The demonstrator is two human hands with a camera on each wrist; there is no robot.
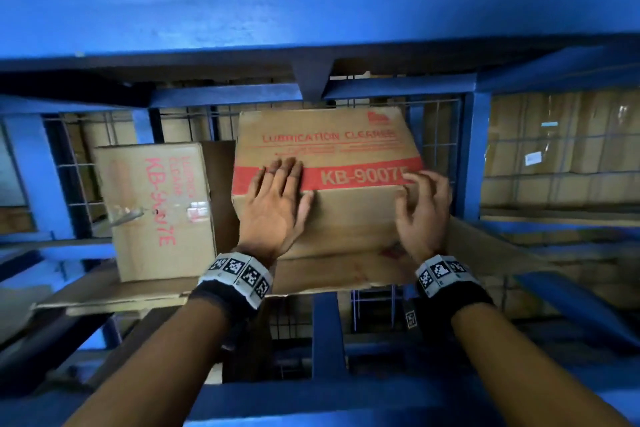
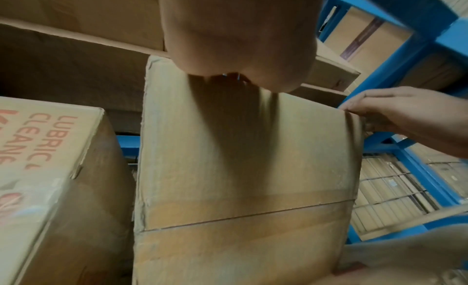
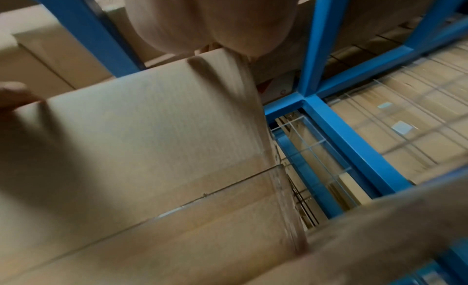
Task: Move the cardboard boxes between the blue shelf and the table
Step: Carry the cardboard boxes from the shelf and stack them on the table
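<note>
Here, inside the blue metal shelf (image 1: 311, 21), a smaller brown cardboard box with red lettering (image 1: 156, 208) is sitting at the left. Just beside it, a larger brown cardboard box with a red band (image 1: 346, 218) is lying tilted. The left hand (image 1: 277, 205) is pressing flat, fingers straight, on it. The right hand (image 1: 420, 212) is curling loosely at its right edge, touching it.

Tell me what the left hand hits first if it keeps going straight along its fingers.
The left hand already lies flat on the KB-9007E box; sliding on over the top, it would probably meet the wire mesh back of the blue shelf, though depth is unclear.
</note>
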